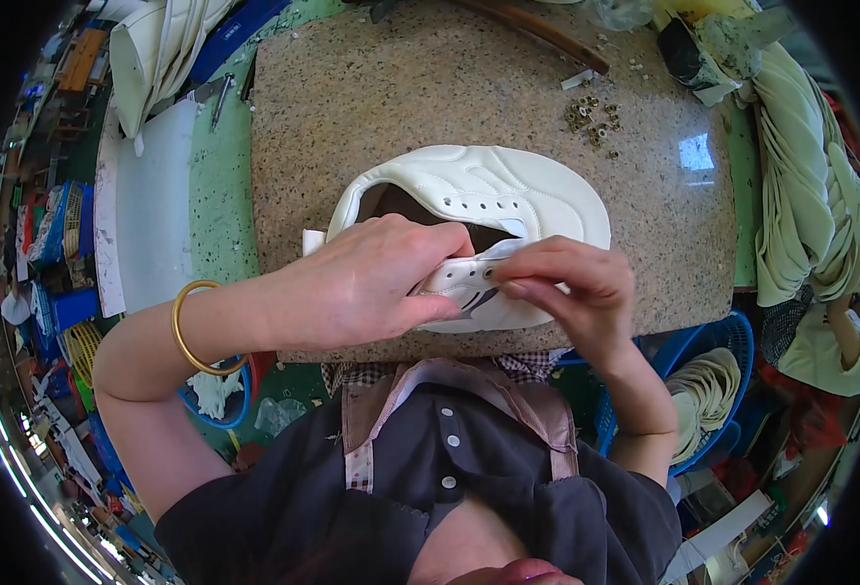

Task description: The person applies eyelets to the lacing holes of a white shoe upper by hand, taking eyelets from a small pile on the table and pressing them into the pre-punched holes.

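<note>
A white shoe upper point(547, 185) lies on the speckled stone slab, its toe end to the right and its dark-lined opening to the left. A row of punched lace holes shows along each side of its throat. My left hand point(381, 278) pinches the near eyelet flap between thumb and fingers. At the same flap, my right hand point(576, 288) has its thumb and forefinger pressed together by the lace holes. Whether a small piece sits between those right fingertips is hidden. A gold bangle circles my left wrist.
Small metal eyelets point(596, 122) are scattered on the stone slab point(323, 107), below a wooden-handled tool point(537, 34). Stacked white uppers point(801, 175) hang at the right. A blue basket point(742, 341) of pale pieces stands lower right. A thin metal tool point(222, 100) lies left.
</note>
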Tool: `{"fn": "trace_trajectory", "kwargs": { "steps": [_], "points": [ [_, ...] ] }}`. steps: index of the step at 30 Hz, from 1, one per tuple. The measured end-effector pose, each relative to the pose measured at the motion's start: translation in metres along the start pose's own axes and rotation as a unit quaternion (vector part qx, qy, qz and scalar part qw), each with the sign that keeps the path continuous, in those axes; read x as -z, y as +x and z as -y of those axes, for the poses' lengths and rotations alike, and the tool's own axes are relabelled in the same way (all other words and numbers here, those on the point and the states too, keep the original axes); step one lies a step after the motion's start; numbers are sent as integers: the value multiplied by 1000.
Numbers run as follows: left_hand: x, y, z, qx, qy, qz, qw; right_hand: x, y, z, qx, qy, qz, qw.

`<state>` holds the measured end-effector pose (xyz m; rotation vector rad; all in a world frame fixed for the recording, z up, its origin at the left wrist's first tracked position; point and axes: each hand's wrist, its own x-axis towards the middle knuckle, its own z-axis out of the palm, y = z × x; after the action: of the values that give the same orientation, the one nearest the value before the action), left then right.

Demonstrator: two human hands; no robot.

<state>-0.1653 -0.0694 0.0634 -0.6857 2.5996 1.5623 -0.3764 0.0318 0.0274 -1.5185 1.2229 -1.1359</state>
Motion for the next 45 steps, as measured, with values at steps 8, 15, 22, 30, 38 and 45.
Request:
{"fn": "trace_trajectory", "kwargs": {
  "steps": [8, 15, 22, 30, 38, 45],
  "points": [
    [-5, -2, -2, 18, 40, -6, 999, -23, -2, -8, 27, -40, -30, 998],
    [-5, -1, -3, 22, 17, -8, 1000, -23, -4, -12, 18, -19, -33, 999],
    [-6, -3, -6, 50, 36, -23, 998, 45, 18, -32, -20, -225, -218, 949],
    [11, -19, -10, 14, 104, -12, 994, 74, 25, -45, -51, -66, -271, 959],
    [10, -11, -11, 26, 23, 17, 999, -22, -2, 2, 61, -40, -31, 997],
    [10, -13, -11, 19, 28, 14, 999, -40, -3, -4, 56, -50, -54, 996]
  ]
}}
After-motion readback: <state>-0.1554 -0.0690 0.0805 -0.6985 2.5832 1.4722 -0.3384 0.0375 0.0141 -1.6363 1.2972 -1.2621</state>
